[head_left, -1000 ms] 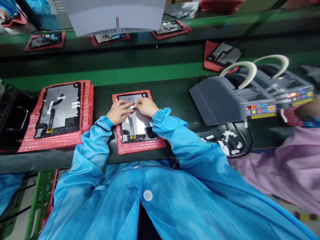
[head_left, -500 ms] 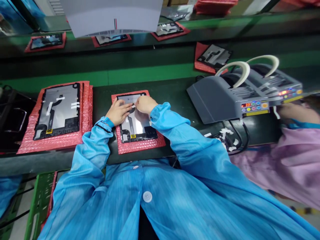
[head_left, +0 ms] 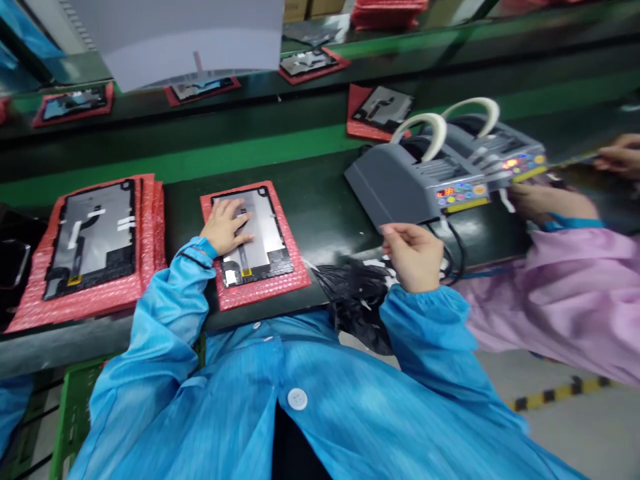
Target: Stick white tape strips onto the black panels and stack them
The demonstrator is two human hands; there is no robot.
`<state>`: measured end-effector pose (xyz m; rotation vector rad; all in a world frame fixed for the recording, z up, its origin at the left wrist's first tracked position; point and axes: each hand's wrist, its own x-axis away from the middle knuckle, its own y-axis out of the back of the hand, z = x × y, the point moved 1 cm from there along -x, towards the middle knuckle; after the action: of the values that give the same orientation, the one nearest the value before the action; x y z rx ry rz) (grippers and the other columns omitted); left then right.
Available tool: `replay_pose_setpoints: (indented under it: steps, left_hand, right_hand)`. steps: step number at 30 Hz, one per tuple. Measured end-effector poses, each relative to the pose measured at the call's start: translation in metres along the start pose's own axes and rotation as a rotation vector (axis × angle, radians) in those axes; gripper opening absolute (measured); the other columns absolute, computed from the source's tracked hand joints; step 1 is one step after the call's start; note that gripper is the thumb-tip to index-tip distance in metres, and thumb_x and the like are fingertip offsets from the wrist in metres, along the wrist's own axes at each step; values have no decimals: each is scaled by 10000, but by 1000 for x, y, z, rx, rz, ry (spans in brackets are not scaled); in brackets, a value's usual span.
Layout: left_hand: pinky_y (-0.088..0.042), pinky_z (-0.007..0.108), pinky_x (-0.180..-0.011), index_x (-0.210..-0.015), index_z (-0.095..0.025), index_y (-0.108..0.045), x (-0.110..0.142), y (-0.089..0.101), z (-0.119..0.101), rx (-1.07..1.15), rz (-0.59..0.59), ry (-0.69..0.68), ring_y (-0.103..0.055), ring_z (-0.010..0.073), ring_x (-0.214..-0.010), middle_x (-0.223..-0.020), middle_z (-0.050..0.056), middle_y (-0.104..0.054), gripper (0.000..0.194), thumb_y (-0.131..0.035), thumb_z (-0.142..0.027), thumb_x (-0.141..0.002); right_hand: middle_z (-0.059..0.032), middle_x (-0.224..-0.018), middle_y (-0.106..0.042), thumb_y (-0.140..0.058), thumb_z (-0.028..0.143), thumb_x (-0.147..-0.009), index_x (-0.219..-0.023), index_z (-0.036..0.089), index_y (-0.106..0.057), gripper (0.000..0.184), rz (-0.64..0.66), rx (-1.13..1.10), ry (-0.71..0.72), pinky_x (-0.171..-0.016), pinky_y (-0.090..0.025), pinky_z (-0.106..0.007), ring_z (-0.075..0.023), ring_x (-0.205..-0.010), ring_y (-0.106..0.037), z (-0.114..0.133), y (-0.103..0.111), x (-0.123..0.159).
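Observation:
A tablet back panel (head_left: 260, 230) lies on a red bubble-wrap sheet (head_left: 260, 290) in front of me. My left hand (head_left: 226, 223) rests flat on the panel, fingers spread. My right hand (head_left: 414, 255) hovers off to the right, just below the grey tape dispenser (head_left: 400, 183), fingers curled in a pinch; I cannot make out anything in them. A black bag (head_left: 353, 293) with white scraps hangs at the bench edge under that hand.
A second panel (head_left: 93, 237) sits on a stack of red sheets at the left. More panels ride the green conveyor (head_left: 250, 150) behind. A co-worker in a pink sleeve (head_left: 565, 280) has a hand (head_left: 537, 200) at the second dispenser on the right.
My right hand left the panel and swung right toward the tape dispenser. My left hand stayed on the panel and flattened. The view shifted to the right.

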<state>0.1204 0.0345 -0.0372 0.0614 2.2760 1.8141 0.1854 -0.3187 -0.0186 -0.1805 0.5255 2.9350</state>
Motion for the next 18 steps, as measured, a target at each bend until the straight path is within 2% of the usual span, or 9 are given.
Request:
replay_pose_setpoints:
  steps: [2, 4, 7, 9, 14, 18]
  left_hand:
    - [-195, 595, -1071, -1171, -220, -624, -1, 0, 0, 9, -27, 28, -312, 359, -1283, -1414, 124, -394, 516, -536, -552, -787]
    - [-191, 607, -1065, -1135, -253, -646, -2, 0, 3, 21, -55, 42, -305, 364, -1292, -1412, 105, -405, 461, -526, -535, -791]
    - [-208, 603, -1061, -1099, -271, -666, -5, -1, 6, 47, -93, 49, -315, 367, -1290, -1387, 102, -442, 417, -520, -508, -789]
    - [-218, 598, -1060, -1084, -263, -674, -5, 0, 5, 51, -107, 55, -322, 372, -1283, -1385, 108, -444, 413, -503, -501, -793]
    - [-233, 573, -1065, -1101, -237, -657, -1, 13, -6, 36, -149, 118, -318, 375, -1278, -1407, 96, -413, 432, -451, -493, -821]
    - [-261, 529, -1065, -1122, -251, -627, -6, 26, -28, 48, -225, 107, -338, 340, -1269, -1386, 75, -428, 407, -435, -481, -846]
  right_hand:
    - [60, -443, -453, -618, 473, -663, -637, 188, -544, 295, -256, -37, -35, -410, -340, -228, -90, -395, -413, -11, 28, -8]
    - [66, -446, -433, -606, 481, -681, -613, 191, -506, 315, -368, -52, -114, -399, -320, -215, -79, -392, -401, -20, 48, -20]
    - [46, -505, -484, -594, 498, -709, -637, 181, -512, 335, -279, -114, -237, -378, -295, -190, -70, -415, -438, -29, 56, -39]
    - [40, -530, -505, -604, 490, -711, -638, 179, -503, 335, -237, -151, -234, -385, -302, -181, -68, -437, -469, -31, 54, -47]
    - [42, -552, -521, -611, 434, -728, -633, 185, -480, 297, -411, -105, -40, -501, -417, -208, -82, -504, -515, -31, 51, -41]
    - [35, -637, -576, -577, 423, -757, -732, 193, -458, 260, -411, -242, -83, -451, -382, -179, -73, -520, -536, -36, 54, -37]
